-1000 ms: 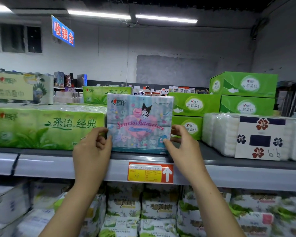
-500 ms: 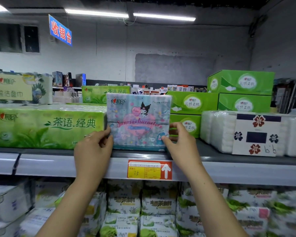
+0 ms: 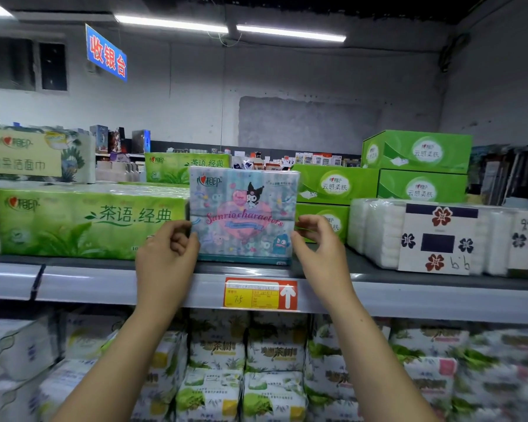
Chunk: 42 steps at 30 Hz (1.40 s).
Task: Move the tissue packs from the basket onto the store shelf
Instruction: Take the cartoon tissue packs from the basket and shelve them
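Standing upright on the shelf (image 3: pixel 104 284), the tissue pack (image 3: pixel 244 214) is held at its lower sides by the curled left hand (image 3: pixel 165 263) and right hand (image 3: pixel 320 257), beside a long green pack (image 3: pixel 89 220)
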Each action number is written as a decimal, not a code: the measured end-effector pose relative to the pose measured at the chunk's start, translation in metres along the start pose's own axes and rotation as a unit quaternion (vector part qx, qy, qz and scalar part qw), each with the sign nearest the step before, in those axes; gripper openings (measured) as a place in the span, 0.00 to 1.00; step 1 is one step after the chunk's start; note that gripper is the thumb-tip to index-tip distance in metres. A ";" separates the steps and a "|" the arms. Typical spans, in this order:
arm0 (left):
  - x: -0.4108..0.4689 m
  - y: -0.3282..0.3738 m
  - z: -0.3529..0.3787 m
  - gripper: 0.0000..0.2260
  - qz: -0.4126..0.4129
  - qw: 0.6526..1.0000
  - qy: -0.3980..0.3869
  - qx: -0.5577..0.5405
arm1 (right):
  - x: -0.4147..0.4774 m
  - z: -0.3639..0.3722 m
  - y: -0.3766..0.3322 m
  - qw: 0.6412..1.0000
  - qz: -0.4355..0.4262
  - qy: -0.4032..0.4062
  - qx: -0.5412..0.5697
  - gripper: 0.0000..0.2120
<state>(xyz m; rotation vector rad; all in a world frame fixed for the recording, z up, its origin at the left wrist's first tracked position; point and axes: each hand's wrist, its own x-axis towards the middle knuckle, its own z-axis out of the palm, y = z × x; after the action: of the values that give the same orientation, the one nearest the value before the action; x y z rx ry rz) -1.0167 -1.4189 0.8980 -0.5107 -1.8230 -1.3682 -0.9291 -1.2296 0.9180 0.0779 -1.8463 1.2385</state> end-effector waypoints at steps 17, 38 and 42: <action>-0.041 0.028 -0.053 0.06 -0.092 0.976 -0.121 -0.155 | -0.019 -0.001 -0.010 0.996 -0.060 0.066 0.001 0.05; -0.116 0.072 -0.106 0.34 -0.197 0.950 -0.135 -0.203 | -0.108 -0.056 -0.036 0.959 0.160 -0.008 0.233 0.06; -0.122 0.073 -0.108 0.37 -0.207 0.945 -0.124 -0.219 | -0.117 -0.063 -0.034 0.961 0.171 -0.021 0.217 0.06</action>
<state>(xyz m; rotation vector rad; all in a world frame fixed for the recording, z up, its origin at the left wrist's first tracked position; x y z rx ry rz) -0.8527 -1.4789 0.8603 -0.5662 -1.8958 -2.1063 -0.8021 -1.2437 0.8686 0.0257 -1.6363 1.8843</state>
